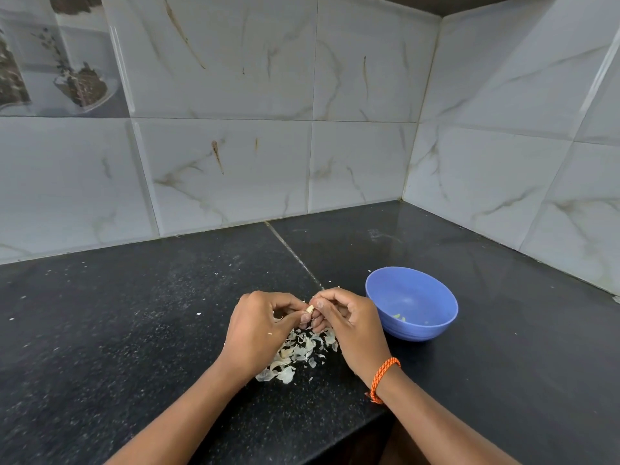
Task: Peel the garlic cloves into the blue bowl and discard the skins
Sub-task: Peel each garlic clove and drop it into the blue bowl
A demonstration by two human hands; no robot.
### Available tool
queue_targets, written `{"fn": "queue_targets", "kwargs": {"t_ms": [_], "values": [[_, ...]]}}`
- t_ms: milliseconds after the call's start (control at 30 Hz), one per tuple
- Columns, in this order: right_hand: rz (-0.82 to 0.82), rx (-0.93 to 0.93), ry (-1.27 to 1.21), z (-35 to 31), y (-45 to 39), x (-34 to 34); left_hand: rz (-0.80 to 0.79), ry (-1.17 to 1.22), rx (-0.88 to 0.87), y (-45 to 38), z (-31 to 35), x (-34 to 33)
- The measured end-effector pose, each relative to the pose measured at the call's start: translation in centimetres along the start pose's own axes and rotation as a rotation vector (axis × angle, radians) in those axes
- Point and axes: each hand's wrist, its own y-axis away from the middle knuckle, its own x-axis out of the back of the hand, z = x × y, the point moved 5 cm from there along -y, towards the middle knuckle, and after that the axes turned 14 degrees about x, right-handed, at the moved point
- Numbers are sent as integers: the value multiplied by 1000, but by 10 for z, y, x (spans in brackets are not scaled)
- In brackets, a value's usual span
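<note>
Now a small garlic clove (pixel 309 309) is held between the two hands, above the black counter (pixel 134 330). The left hand (pixel 260 333) is curled, and the clove is pinched by its thumb and fingertips. The right hand (pixel 349 322) is curled too, and its fingertips (pixel 317 305) are pressed against the clove from the other side, so the clove is gripped by both hands together. Only a small pale tip of the clove is seen; the rest is hidden by the fingers.

Just under the hands and a little toward the person, a heap of dry white skins (pixel 298 354) is spread on the counter. Some skins are partly covered by the left hand.

Just to the right of the right hand, the blue bowl (pixel 436 297) is placed upright on the counter, not touched by any hand. A few small pale pieces (pixel 399 317) are seen at its bottom.

An orange band (pixel 384 375) is worn on the right wrist. Behind the hands, the counter is closed by a wall (pixel 302 129) of white marbled tiles.
</note>
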Motion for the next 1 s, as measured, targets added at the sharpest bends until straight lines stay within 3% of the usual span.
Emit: {"fn": "queue_targets", "kwargs": {"t_ms": [467,1000], "values": [[50,-10,-113,-7,1,0,116,-32,5,5,7,6],[106,1,-176,-8,2,0,305,-410,-170,13,16,5]]}}
